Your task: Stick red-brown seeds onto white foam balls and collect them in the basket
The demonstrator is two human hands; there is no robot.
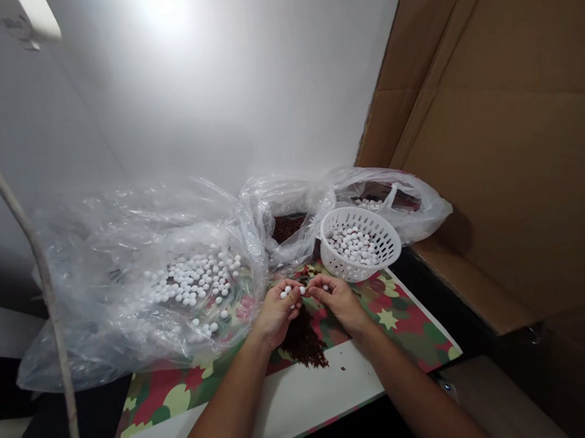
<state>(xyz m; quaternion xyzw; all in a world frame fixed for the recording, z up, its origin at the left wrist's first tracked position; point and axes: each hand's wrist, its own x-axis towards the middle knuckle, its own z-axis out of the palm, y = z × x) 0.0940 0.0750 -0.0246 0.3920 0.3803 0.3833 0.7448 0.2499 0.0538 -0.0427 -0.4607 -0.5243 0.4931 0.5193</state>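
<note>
My left hand [280,313] is closed around several small white balls [288,290], with one white ball [302,290] held out at its fingertips. Touching or nearly touching that ball, the fingers of my right hand [336,301] are pinched together; what is between them is too small to make out. Another white ball [326,287] shows by the right fingers. Under both hands lies a loose pile of dark reddish-brown flakes or shreds [303,338], partly hidden by the left hand.
A large clear plastic bag [99,259] with many white balls [196,279] spreads at left. Behind my hands is a bag of brown material [288,227]. A white slotted basket [328,260] holds more balls. Another bag [432,209] lies behind it. Cardboard [508,144] stands at right; a cable [42,263] hangs at left.
</note>
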